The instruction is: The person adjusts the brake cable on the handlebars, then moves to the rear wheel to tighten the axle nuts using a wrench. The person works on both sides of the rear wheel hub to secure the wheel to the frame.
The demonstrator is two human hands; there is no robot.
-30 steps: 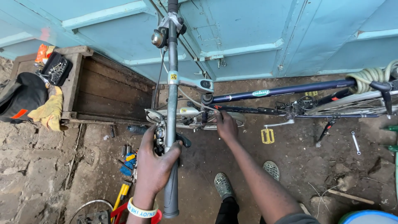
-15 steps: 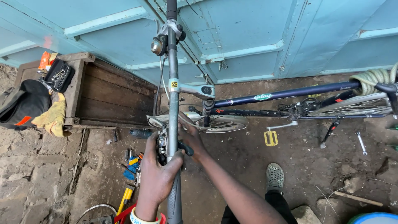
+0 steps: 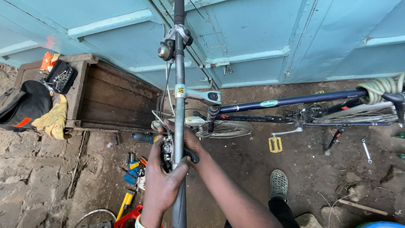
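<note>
Left hand (image 3: 162, 185) clenched around bicycle handlebar (image 3: 179, 105) near the brake lever (image 3: 168, 148), right hand (image 3: 192, 141) fingers gripping the bar from the other side, bicycle frame (image 3: 291, 101) over dirt ground (image 3: 253, 169)

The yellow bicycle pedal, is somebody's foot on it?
No, the yellow bicycle pedal hangs bare above the dirt ground, and the grey perforated shoe stands on the ground, apart from it.

Bicycle (image 3: 287, 101) stands along the metal doors (image 3: 261, 38), handlebar (image 3: 179, 105) nearest the camera. Wooden bench (image 3: 109, 101) lies left (tool tray (image 3: 61, 77) on its end); loose tools (image 3: 133, 166) below it; spanner (image 3: 366, 150) right.
</note>
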